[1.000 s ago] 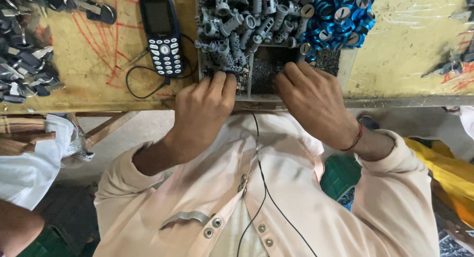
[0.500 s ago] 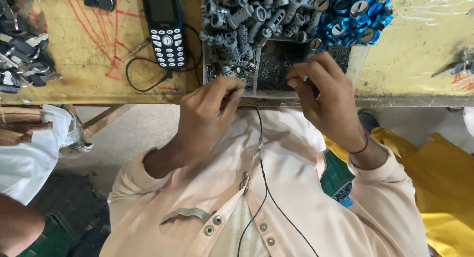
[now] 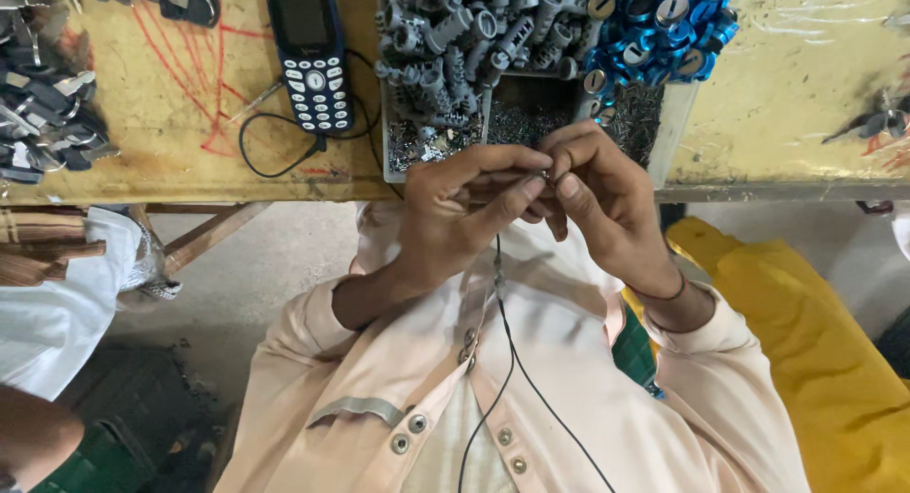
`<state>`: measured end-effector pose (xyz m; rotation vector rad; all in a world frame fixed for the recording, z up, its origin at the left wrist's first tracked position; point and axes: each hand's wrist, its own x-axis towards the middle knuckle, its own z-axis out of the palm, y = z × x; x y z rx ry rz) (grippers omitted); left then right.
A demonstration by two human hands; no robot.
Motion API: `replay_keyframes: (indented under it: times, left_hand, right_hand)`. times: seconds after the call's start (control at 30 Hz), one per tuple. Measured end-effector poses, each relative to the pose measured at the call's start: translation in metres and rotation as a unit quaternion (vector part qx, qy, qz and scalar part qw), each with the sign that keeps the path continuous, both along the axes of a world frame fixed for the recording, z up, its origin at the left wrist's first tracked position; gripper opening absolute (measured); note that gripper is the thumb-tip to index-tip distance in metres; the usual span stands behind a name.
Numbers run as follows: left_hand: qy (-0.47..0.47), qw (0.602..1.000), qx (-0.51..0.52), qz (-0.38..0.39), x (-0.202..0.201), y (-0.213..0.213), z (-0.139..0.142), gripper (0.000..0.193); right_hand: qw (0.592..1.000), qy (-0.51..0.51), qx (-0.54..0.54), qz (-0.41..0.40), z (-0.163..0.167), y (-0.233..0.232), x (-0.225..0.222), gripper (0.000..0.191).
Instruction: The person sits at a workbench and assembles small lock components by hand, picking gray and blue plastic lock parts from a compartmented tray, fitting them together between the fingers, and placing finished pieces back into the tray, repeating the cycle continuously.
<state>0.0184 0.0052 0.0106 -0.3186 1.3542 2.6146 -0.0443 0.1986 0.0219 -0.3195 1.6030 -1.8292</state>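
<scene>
Head view. Both hands meet at centre frame, just below the near edge of the yellow workbench (image 3: 171,123). The left hand (image 3: 455,213) has thumb and forefinger pinched together, its fingertips touching those of the right hand (image 3: 607,204), which is likewise pinched. Between the two sets of fingertips sits a small metal part (image 3: 547,175), largely hidden by the fingers; its exact form cannot be told. Both hands grasp it jointly.

Directly above the hands, in the upper centre of the frame, an open tray (image 3: 673,137) rests on the bench. Its left portion is heaped with grey metal cylinders (image 3: 455,38), lying at all angles. Its upper right portion holds a pile of blue ring-shaped parts (image 3: 664,28), several showing slotted round faces. The tray floor nearest the hands carries a bed of tiny dark pins or screws (image 3: 531,118), with brighter small bits toward the lower left corner. Whether dividers separate these lots cannot be told.

Left of the tray, a dark keypad phone (image 3: 308,52) lies face up, a thin black cable (image 3: 275,152) looping beside it. At the far left edge lies a loose heap of grey keys (image 3: 43,104). A second black cord (image 3: 502,351) runs down over the person's pale pink shirt (image 3: 569,398). Yellow fabric (image 3: 806,341) occupies the lower right; white cloth (image 3: 47,313) the lower left.
</scene>
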Motion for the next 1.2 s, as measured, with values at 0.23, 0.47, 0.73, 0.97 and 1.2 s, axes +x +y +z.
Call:
replay_keyframes:
  times: [0.23,0.47,0.73,0.97,1.2]
  left_hand:
    - [0.043,0.997,-0.063,-0.034,-0.004,-0.009,0.002,0.016]
    - [0.131,0.969,-0.198,-0.066,-0.01,-0.022,0.005,0.014]
    - [0.03,0.995,-0.076,-0.06,-0.011,-0.025,0.004,0.014]
    - [0.017,0.99,-0.128,-0.062,-0.007,-0.018,0.01,0.016]
    - [-0.036,0.989,-0.051,-0.133,-0.009,-0.029,0.007,0.009]
  right_hand:
    - [0.999,-0.016,0.016,0.047,0.008,0.006,-0.009,0.018]
    - [0.998,-0.054,0.036,0.016,0.01,-0.001,-0.004,0.012]
    - [0.997,0.052,0.049,0.002,0.008,-0.002,-0.008,0.014]
    - [0.938,0.309,0.147,0.062,0.013,0.004,-0.012,0.015]
    - [0.983,-0.177,-0.042,0.004,0.005,0.001,-0.004,0.026]
